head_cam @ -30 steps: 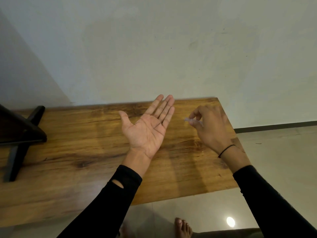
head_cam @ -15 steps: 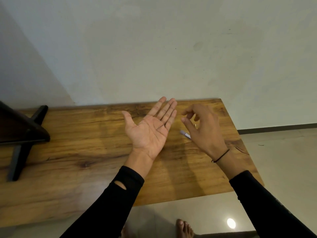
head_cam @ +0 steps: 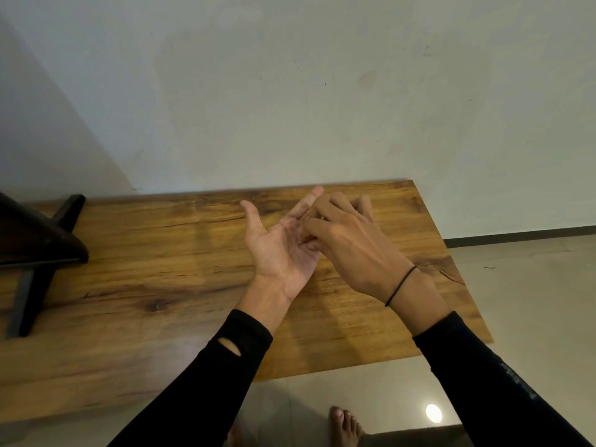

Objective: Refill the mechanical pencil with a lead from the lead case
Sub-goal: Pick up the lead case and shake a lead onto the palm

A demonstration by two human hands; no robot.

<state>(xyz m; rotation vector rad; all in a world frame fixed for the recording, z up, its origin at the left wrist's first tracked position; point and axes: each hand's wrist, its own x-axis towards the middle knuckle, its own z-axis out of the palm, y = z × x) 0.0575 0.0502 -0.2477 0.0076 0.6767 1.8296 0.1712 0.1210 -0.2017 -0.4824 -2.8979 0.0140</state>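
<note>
**Right hand laid over an upturned left palm above the wooden table**

The left hand (head_cam: pixel 283 250) is held palm up over the brown, grain-streaked wooden table (head_cam: pixel 135 269), its fingers straight and relaxed, the thumb spread to the side. It grasps nothing that can be seen.

The right hand (head_cam: pixel 351 250) lies back-up across the left hand's fingers, its own fingertips bent down onto the left palm near the base of the fingers. Whether those fingertips pinch something cannot be told: the contact spot is hidden under the knuckles and slightly blurred. A thin black band (head_cam: pixel 400 285) circles the right wrist. Both forearms are in black long sleeves (head_cam: pixel 490 375); the left one has a small oval hole near the cuff.

The mechanical pencil, the lead and the lead case are not visible anywhere in the view, so their place cannot be given; no container shows on the tabletop.

At the left edge stands a dark, angled stand with black legs (head_cam: pixel 35 250), resting on the table. Behind is a pale plain wall (head_cam: pixel 290 91), and below the table's near edge a bare foot (head_cam: pixel 345 427) rests on the glossy tiled floor (head_cam: pixel 516 301)
</note>
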